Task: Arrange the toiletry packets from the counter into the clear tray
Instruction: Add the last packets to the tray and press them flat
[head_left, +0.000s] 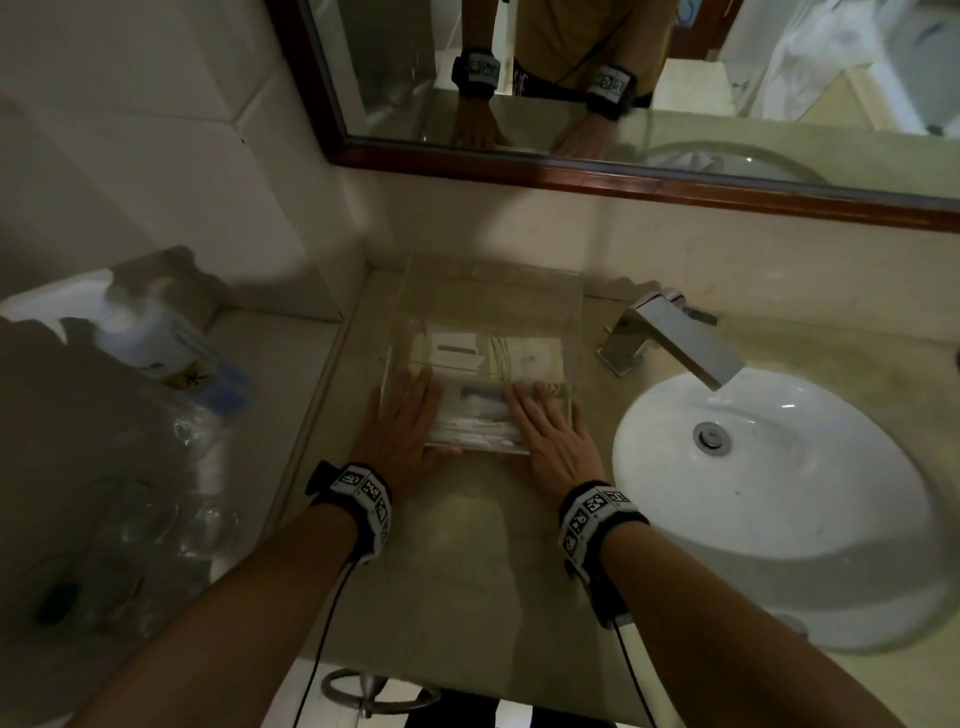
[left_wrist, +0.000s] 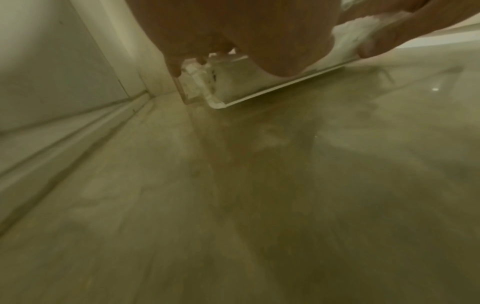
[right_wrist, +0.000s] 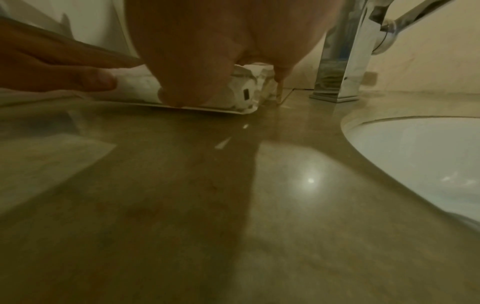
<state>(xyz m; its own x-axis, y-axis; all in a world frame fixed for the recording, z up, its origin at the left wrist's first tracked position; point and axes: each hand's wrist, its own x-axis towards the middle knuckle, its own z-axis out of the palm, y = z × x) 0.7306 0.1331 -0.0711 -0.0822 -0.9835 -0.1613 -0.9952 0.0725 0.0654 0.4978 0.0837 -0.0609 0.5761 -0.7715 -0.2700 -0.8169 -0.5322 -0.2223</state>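
Observation:
The clear tray (head_left: 397, 332) sits on the beige counter between the wall and the sink. Several white toiletry packets lie flat inside it: two at the middle (head_left: 457, 353) (head_left: 532, 356) and a stack at the front (head_left: 480, 413). My left hand (head_left: 408, 410) lies flat over the tray's front left corner, fingers straight. On the front right corner my right hand (head_left: 540, 415) lies the same way. In the left wrist view a thumb (left_wrist: 376, 41) rests along the tray's front edge (left_wrist: 272, 90). The right wrist view shows packets (right_wrist: 241, 90) behind the palm.
A chrome faucet (head_left: 670, 338) and a white basin (head_left: 779, 493) are just right of the tray. A pump bottle (head_left: 140, 338) and clear glasses (head_left: 156, 514) stand on the lower shelf at the left. The mirror (head_left: 623, 104) hangs above; a towel ring (head_left: 374, 691) is below the counter's front edge.

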